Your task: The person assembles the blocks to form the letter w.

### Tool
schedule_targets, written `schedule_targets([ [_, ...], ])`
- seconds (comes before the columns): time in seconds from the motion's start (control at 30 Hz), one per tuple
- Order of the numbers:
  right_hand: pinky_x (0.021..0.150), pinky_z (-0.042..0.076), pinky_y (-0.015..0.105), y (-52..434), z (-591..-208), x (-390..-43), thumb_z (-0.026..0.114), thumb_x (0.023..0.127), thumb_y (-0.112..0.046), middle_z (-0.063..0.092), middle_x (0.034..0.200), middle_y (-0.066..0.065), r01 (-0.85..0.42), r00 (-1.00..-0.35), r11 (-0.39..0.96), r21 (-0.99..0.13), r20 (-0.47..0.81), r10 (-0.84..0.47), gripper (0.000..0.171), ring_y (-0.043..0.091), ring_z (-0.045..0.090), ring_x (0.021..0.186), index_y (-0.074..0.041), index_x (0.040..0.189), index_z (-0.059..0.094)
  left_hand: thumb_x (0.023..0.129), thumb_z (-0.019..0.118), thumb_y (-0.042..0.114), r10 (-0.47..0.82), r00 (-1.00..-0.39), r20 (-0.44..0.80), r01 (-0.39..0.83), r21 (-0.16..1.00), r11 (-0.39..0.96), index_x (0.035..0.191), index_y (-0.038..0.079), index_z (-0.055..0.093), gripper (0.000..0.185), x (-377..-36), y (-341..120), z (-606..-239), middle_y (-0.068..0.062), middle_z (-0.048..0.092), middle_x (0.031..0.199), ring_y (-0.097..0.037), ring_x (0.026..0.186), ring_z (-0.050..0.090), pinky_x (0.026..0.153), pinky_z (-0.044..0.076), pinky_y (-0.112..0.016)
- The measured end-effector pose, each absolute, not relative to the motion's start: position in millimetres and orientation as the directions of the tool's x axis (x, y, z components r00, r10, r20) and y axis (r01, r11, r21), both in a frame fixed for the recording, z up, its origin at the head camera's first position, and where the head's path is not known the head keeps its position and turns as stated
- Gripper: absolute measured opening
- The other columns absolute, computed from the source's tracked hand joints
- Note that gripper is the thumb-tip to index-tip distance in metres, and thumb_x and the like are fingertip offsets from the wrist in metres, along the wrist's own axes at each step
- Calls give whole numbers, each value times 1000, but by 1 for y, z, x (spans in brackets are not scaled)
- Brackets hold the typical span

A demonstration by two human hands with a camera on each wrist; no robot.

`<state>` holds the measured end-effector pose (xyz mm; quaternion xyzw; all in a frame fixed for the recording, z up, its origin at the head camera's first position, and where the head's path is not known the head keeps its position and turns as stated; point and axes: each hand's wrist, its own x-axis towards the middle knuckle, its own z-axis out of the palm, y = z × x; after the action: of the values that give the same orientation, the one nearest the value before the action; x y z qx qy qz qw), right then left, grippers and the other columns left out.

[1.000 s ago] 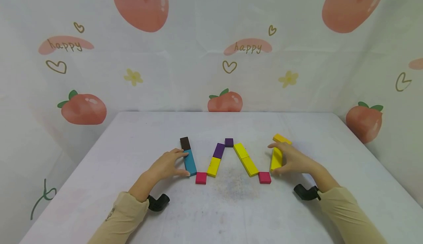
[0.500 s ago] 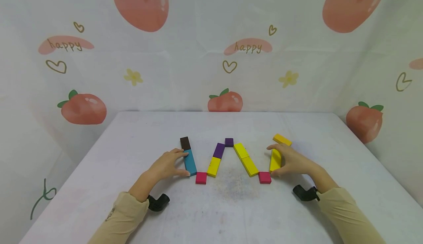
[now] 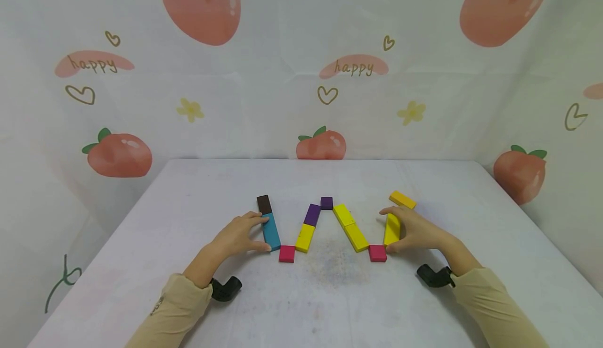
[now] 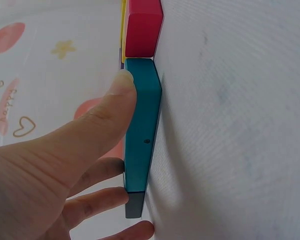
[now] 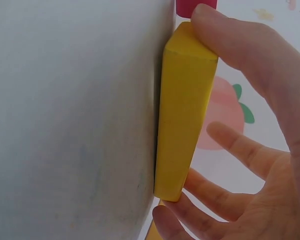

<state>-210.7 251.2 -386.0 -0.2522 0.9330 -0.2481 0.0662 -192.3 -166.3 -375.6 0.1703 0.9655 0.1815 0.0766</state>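
My left hand (image 3: 235,237) rests its thumb and fingertips on a long blue block (image 3: 270,234), thumb at the near end, fingers toward the far end. A dark brown block (image 3: 264,204) continues that line at the back. With thumb and fingers, my right hand (image 3: 414,227) holds a yellow block (image 5: 185,115) lengthwise as it lies on the table; in the head view the hand partly covers it. The right red square block (image 3: 377,253) sits at this block's near end. Another red square block (image 3: 287,254) sits close to the blue block's near corner.
Between the hands, a purple block (image 3: 312,215) and a yellow one (image 3: 304,238) form one slant. A small purple square (image 3: 326,203) tops it, and two yellow blocks (image 3: 350,227) slope down right. An orange-yellow block (image 3: 402,199) lies behind my right hand.
My right hand has shifted slightly left, sliding the yellow block toward the right red square and turning it slightly. The left hand and the other blocks stay put.
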Motion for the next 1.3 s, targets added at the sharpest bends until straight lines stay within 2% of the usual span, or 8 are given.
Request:
schedule_targets([
  [0.33, 100, 36, 63, 251, -386, -210, 82, 68, -35, 49, 132, 25, -424, -871, 761, -491, -9, -492, 78, 41, 45, 119, 0, 128, 47, 74, 77, 37, 361, -929, -80, 309, 368, 877, 133, 5, 51, 71, -192, -166, -376, -21, 46, 139, -43, 121, 47, 99, 44, -52],
  [0.57, 101, 35, 65, 256, -383, -208, 82, 67, -34, 40, 139, 28, -416, -869, 749, -516, -19, -495, 83, 44, 42, 122, 3, 131, 44, 75, 76, 36, 361, -929, -77, 311, 366, 877, 132, 4, 52, 70, -191, -166, -375, -20, 46, 139, -42, 120, 47, 99, 44, -52],
  [0.77, 101, 37, 62, 260, -382, -206, 82, 67, -35, 46, 134, 26, -431, -862, 746, -507, -11, -506, 84, 42, 45, 118, 4, 130, 43, 75, 76, 36, 362, -929, -80, 310, 370, 876, 132, 4, 52, 70, -191, -166, -375, -20, 45, 139, -43, 121, 47, 99, 44, -52],
  [1.3, 100, 37, 62, 261, -383, -205, 82, 68, -35, 46, 133, 25, -431, -863, 747, -506, -12, -505, 83, 40, 46, 117, 4, 130, 44, 75, 76, 37, 368, -927, -75, 318, 366, 875, 133, 5, 51, 71, -192, -167, -375, -21, 46, 139, -43, 121, 47, 100, 43, -53],
])
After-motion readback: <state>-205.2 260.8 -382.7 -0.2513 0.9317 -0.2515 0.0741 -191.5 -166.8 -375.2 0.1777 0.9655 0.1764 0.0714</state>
